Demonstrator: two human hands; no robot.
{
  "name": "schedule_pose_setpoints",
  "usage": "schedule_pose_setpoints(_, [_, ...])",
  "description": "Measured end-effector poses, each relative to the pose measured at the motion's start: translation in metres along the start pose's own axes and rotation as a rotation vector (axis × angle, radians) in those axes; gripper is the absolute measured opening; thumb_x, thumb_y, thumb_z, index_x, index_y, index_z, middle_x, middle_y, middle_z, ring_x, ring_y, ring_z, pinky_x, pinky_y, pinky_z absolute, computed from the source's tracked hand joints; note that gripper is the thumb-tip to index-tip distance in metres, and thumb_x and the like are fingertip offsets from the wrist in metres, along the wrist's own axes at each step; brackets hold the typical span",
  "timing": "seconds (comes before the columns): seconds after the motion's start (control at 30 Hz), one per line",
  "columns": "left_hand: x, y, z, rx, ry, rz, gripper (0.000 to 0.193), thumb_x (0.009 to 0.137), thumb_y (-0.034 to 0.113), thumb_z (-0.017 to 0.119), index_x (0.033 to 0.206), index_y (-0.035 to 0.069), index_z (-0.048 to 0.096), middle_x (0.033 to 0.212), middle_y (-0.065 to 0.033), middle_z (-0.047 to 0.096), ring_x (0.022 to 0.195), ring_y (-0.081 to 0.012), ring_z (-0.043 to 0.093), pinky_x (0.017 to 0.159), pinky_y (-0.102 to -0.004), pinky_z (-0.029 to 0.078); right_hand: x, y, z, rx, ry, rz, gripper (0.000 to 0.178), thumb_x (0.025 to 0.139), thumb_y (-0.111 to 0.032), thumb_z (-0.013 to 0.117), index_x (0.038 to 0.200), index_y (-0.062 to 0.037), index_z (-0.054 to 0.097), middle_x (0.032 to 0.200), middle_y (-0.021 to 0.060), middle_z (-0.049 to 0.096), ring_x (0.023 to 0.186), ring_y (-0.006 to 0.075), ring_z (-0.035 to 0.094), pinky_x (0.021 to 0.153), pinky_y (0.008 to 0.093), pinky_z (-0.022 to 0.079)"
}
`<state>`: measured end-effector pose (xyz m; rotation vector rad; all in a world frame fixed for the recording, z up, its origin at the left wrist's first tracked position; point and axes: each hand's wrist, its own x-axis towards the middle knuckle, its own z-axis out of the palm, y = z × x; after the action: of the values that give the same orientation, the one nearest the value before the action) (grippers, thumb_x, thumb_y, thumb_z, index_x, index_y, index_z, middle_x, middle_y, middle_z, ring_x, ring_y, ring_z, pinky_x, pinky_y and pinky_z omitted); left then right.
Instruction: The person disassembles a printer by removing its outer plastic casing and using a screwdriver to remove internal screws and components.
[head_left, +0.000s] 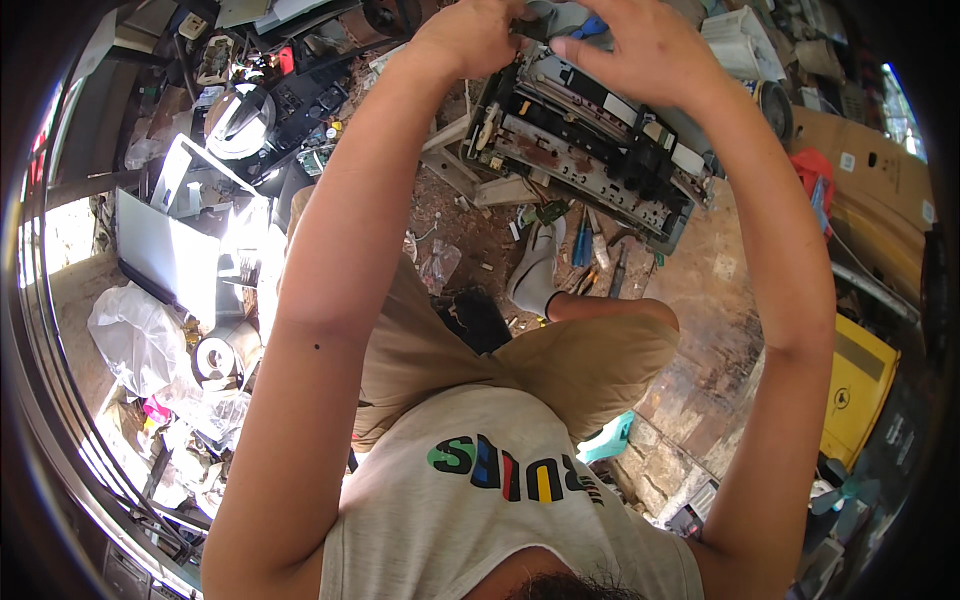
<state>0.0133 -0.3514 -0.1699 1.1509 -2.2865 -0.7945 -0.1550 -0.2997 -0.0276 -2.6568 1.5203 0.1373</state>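
Observation:
Both my hands reach forward to the top edge, which cuts off part of their fingers. My left hand (pixel 468 38) is closed, its fingertips at a grey piece (pixel 555 20) whose kind I cannot make out. My right hand (pixel 645 52) curves round the other side of that piece, thumb low, with a small blue part (pixel 594 25) beside its fingers. Just below the hands sits an opened machine chassis (pixel 575 150), resembling the inside of a printer, with metal rails, black plastic parts and brownish stains.
Blue-handled tools (pixel 582 245) lie on the floor by my foot (pixel 535 270). Scrap, a clear plastic bag (pixel 140 335) and a white-rimmed round part (pixel 240 120) crowd the left. At right stand a cardboard box (pixel 865 165) and a yellow panel (pixel 858 390).

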Motion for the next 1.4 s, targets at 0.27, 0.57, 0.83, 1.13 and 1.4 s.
schedule_pose_setpoints(0.27, [0.002,0.0,0.0,0.002,-0.031,-0.013,0.037,0.082,0.017,0.065,0.117,0.006,0.068,0.105,-0.0266,0.069,0.103,-0.041,0.066,0.093,-0.0472,0.052,0.001,0.017,0.015,-0.014,0.088,-0.043,0.043,0.082,-0.015,0.058,0.125,-0.0137,0.061,0.117,0.0208,0.066,0.109,0.0385,0.063,0.089,0.0472,0.052])
schedule_pose_setpoints(0.57, [0.002,-0.001,0.003,0.023,-0.009,-0.011,0.039,0.081,0.017,0.066,0.119,0.006,0.068,0.106,-0.0262,0.07,0.102,-0.0409,0.067,0.093,-0.0468,0.052,-0.003,0.018,0.021,-0.013,0.229,-0.078,0.039,0.087,-0.026,0.065,0.122,-0.0087,0.061,0.11,0.0209,0.069,0.102,0.0382,0.066,0.088,0.0466,0.053])
schedule_pose_setpoints(0.83, [0.002,0.0,0.004,0.02,0.003,0.003,0.039,0.081,0.018,0.067,0.117,0.006,0.068,0.105,-0.0263,0.069,0.102,-0.0412,0.067,0.092,-0.047,0.052,0.006,0.005,0.001,-0.022,-0.077,0.145,0.036,0.083,-0.022,0.064,0.116,-0.0072,0.063,0.117,0.0233,0.064,0.106,0.0386,0.064,0.087,0.0465,0.053])
schedule_pose_setpoints(1.13, [-0.001,0.002,0.003,0.028,0.021,0.027,0.039,0.081,0.019,0.067,0.118,0.006,0.068,0.106,-0.0261,0.069,0.103,-0.0413,0.066,0.093,-0.0475,0.052,-0.001,0.016,0.013,-0.023,-0.011,0.091,0.037,0.08,-0.021,0.065,0.114,-0.0058,0.063,0.12,0.0236,0.063,0.11,0.0397,0.062,0.089,0.0473,0.052])
schedule_pose_setpoints(1.4, [0.001,-0.001,0.005,0.023,0.024,0.012,0.04,0.081,0.018,0.066,0.118,0.006,0.068,0.108,-0.0257,0.069,0.105,-0.0407,0.066,0.094,-0.0468,0.052,-0.007,0.02,0.025,0.084,0.237,0.032,0.026,0.082,-0.017,0.066,0.104,-0.0042,0.066,0.094,0.0209,0.067,0.095,0.0389,0.065,0.086,0.0471,0.053])
